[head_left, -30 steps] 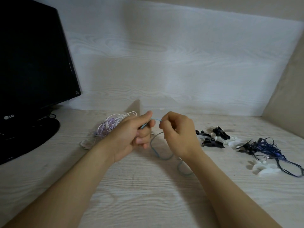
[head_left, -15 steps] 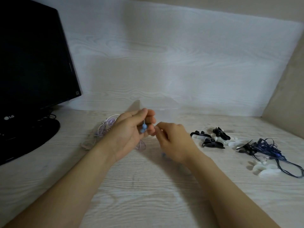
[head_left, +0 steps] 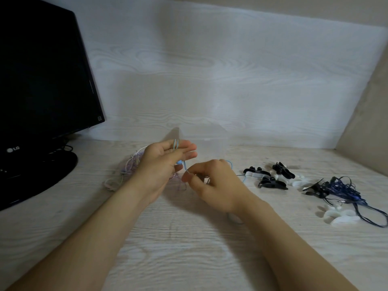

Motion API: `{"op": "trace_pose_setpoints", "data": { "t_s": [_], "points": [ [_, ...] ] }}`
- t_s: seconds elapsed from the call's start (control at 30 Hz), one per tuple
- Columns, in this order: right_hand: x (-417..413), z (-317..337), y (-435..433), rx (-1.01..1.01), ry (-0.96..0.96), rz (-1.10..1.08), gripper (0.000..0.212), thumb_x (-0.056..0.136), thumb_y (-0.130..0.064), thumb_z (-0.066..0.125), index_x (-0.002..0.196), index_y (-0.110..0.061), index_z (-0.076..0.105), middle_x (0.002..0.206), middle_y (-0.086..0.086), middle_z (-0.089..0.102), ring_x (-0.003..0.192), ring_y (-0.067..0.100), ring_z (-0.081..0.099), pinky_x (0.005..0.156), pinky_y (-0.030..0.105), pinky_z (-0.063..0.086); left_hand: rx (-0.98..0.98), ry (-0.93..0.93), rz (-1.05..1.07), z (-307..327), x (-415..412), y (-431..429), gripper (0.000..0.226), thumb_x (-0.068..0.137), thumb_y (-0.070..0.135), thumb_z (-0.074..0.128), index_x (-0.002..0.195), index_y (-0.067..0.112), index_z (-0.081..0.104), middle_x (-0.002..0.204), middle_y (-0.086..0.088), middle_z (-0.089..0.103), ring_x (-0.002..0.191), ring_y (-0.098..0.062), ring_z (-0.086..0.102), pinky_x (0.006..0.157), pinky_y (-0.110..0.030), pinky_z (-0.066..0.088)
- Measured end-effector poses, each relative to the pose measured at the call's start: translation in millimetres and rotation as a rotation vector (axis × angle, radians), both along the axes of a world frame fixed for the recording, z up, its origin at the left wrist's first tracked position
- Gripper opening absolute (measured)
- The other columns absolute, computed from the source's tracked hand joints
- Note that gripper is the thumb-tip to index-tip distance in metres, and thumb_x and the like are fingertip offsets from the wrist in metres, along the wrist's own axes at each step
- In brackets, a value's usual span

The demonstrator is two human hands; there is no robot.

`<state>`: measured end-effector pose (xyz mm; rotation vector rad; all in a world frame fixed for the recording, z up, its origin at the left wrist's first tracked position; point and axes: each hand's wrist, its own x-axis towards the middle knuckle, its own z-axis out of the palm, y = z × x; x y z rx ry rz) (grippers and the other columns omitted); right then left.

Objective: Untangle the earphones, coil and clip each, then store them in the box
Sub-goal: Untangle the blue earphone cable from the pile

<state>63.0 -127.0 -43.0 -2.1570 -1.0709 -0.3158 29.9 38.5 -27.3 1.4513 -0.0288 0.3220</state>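
Left hand (head_left: 162, 164) holds thin light-blue earphone cable (head_left: 176, 144) looped over its fingers; right hand (head_left: 212, 185) pinches the cable alongside. Black monitor (head_left: 42, 80) marked LG stands to their left; pale wood-grain worktop (head_left: 189, 248) spreads beneath.

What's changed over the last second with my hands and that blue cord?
The left hand straightened its fingers upward, and the light-blue cord now loops over them; a second ago it was held between both hands. The right hand dropped lower, pinching the cord. The clips, dark-blue earphones and monitor stayed put.
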Motion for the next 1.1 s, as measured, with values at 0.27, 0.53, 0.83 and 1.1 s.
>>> {"op": "trace_pose_setpoints", "data": {
  "t_s": [0.27, 0.53, 0.83, 1.1],
  "points": [
    [-7.6, 19.1, -4.2, 0.424, 0.148, -0.068, 0.027, 0.085, -0.02, 0.055, 0.063, -0.018, 0.07, 0.064, -0.002, 0.069, 0.065, 0.022, 0.062, 0.062, 0.04, 0.051, 0.52, -0.169, 0.021, -1.8, -2.8, -4.6, 0.035, 0.096, -0.01, 0.054, 0.087, 0.017, 0.074, 0.074, -0.001, 0.073, 0.065, -0.015, 0.067, 0.065, -0.031, 0.055],
    [5.5, 15.5, -6.8, 0.522, 0.224, -0.127, 0.028, 0.102, -0.027, 0.058, 0.082, -0.013, 0.072, 0.074, 0.019, 0.067, 0.067, 0.037, 0.054, 0.066, 0.051, 0.051, 0.439, 0.006, -0.187, 5.0, -11.5, -14.7, 0.044, 0.099, 0.041, 0.042, 0.077, 0.014, 0.07, 0.061, -0.005, 0.028, 0.063, -0.03, 0.025, 0.062, -0.039, 0.025],
    [12.4, 10.3, -7.2, 0.402, 0.162, -0.1, 0.023, 0.107, -0.019, 0.056, 0.095, -0.026, 0.075, 0.082, 0.003, 0.075, 0.081, 0.033, 0.066, 0.073, 0.05, 0.055, 0.02, 0.018, -0.292, 4.1, -10.2, -14.4, 0.036, 0.111, 0.03, 0.048, 0.095, 0.008, 0.071, 0.069, -0.001, 0.057, 0.061, -0.012, 0.051, 0.061, -0.024, 0.042],
    [13.9, -4.4, -4.3, 0.057, 0.008, -0.131, 0.02, 0.103, -0.019, 0.056, 0.09, -0.021, 0.072, 0.054, -0.006, 0.054, 0.051, 0.013, 0.046, 0.056, 0.026, 0.036, -0.179, 0.009, -0.156, 2.0, -2.7, -10.0, 0.029, 0.111, 0.027, 0.05, 0.11, 0.009, 0.073, 0.098, -0.004, 0.08, 0.08, -0.01, 0.073, 0.069, -0.024, 0.047]
  ]
}}
